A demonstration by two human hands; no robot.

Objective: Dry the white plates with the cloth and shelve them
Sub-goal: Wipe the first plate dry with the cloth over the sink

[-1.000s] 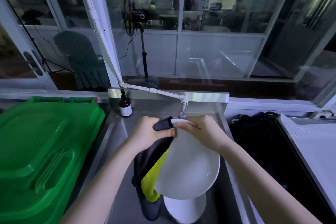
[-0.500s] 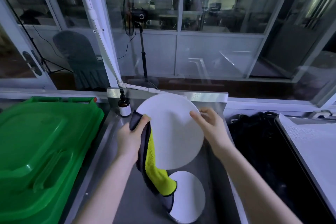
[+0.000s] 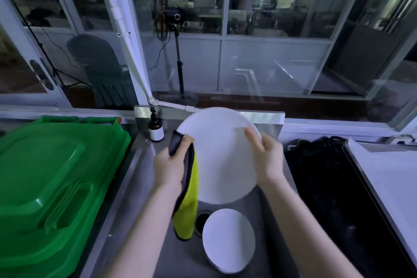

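I hold a large white plate [image 3: 220,156] upright above the steel sink [image 3: 144,178]. My left hand [image 3: 172,165] grips the plate's left rim through a yellow and grey cloth [image 3: 188,198], which hangs down from my fingers. My right hand [image 3: 267,157] grips the plate's right rim, thumb on the face. Another white plate [image 3: 229,241] lies in the sink bottom, beside the drain [image 3: 202,219].
A green plastic bin [image 3: 52,185] fills the left side. A brown pump bottle [image 3: 155,128] stands at the sink's back left corner. To the right are a black mass [image 3: 327,187] and a tray with a white liner [image 3: 390,176]. Glass panels rise behind the sink.
The plate was turned from tilted low over the sink to upright and higher. My hands moved from its top edge to its left and right rims. The lower plate came into full view.
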